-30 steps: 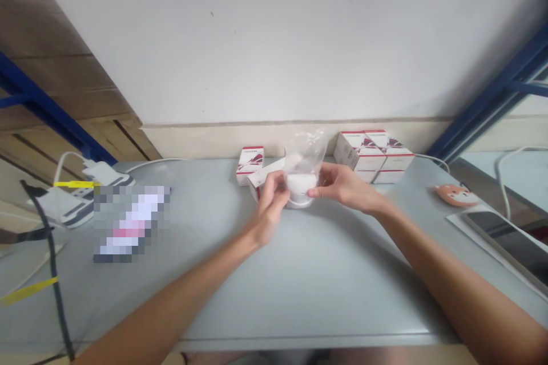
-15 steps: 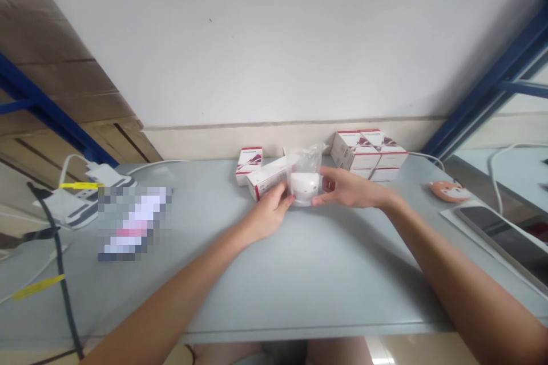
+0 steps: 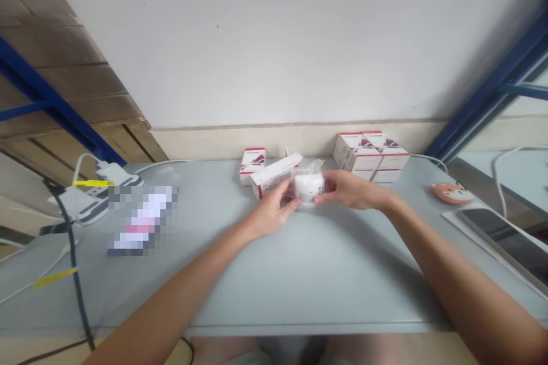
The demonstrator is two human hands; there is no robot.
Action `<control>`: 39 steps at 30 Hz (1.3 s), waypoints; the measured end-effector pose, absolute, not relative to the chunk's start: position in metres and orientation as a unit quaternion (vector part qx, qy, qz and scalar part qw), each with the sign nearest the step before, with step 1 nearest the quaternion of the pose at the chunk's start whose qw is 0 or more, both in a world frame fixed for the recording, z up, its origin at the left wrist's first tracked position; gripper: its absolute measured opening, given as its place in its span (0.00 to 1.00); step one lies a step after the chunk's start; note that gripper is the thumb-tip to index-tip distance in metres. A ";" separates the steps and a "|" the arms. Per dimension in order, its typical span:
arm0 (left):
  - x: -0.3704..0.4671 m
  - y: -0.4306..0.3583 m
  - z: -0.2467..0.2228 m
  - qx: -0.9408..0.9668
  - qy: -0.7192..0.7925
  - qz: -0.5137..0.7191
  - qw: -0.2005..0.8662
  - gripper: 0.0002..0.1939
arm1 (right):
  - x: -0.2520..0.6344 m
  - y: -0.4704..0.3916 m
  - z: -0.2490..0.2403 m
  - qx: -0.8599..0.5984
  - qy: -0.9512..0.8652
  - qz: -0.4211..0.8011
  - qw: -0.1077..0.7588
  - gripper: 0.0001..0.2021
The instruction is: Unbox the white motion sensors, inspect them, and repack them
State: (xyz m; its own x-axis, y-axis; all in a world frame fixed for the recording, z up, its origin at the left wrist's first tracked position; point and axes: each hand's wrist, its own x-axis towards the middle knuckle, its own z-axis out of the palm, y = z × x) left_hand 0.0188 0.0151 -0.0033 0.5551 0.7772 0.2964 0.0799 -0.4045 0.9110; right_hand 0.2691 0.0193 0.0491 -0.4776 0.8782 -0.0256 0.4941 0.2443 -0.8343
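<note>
Between my two hands is a rounded white plastic device [image 3: 309, 187] in a clear plastic bag, close to the table surface; its exact kind I cannot make out. My left hand [image 3: 274, 205] grips its left side with thumb and fingers. From the right, my right hand [image 3: 349, 189] pinches the other side. Just behind my left hand lies a white and red carton [image 3: 274, 174], tilted at an angle, with a flap standing up at its end. A smaller upright carton [image 3: 252, 164] of the same print stands behind that one.
Stacked matching cartons [image 3: 370, 154] stand at the back right by the wall. A power strip [image 3: 92, 202] with plugs and cables and a blurred phone-like screen [image 3: 143, 221] lie left. An orange animal-face item [image 3: 452, 192] and a dark flat device [image 3: 505, 239] lie right.
The bag's top, which stood up above the white device, is now folded down close around it. Both hands stay at its sides. The whole view has shifted slightly.
</note>
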 end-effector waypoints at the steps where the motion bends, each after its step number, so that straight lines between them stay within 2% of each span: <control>1: 0.018 0.013 -0.001 0.757 0.288 0.372 0.454 0.23 | 0.268 0.019 0.048 -0.457 -0.751 0.415 0.235 0.17; 4: 0.019 0.008 0.005 0.761 0.295 0.382 0.432 0.24 | 0.264 0.019 0.044 -0.468 -0.744 0.415 0.233 0.14; 8: 0.022 0.008 0.002 0.739 0.298 0.397 0.456 0.28 | 0.261 0.016 0.042 -0.469 -0.751 0.405 0.228 0.13; 16: 0.019 0.016 -0.012 0.737 0.349 0.331 0.474 0.31 | 0.253 0.009 0.029 -0.438 -0.799 0.350 0.216 0.11; 28: 0.024 0.004 -0.004 0.762 0.400 0.306 0.408 0.24 | 0.243 0.007 0.022 -0.455 -0.817 0.287 0.206 0.08; 32: 0.028 0.003 -0.005 0.773 0.380 0.360 0.359 0.22 | 0.243 0.007 0.023 -0.446 -0.828 0.276 0.199 0.11; 35: 0.029 0.002 0.003 0.765 0.369 0.426 0.311 0.22 | 0.240 0.005 0.028 -0.423 -0.826 0.294 0.230 0.11; 37: 0.028 0.002 0.013 0.717 0.374 0.472 0.351 0.22 | 0.237 0.002 0.034 -0.425 -0.800 0.329 0.267 0.16; 39: 0.025 0.001 0.026 0.638 0.376 0.503 0.446 0.23 | 0.234 -0.001 0.040 -0.430 -0.765 0.374 0.301 0.19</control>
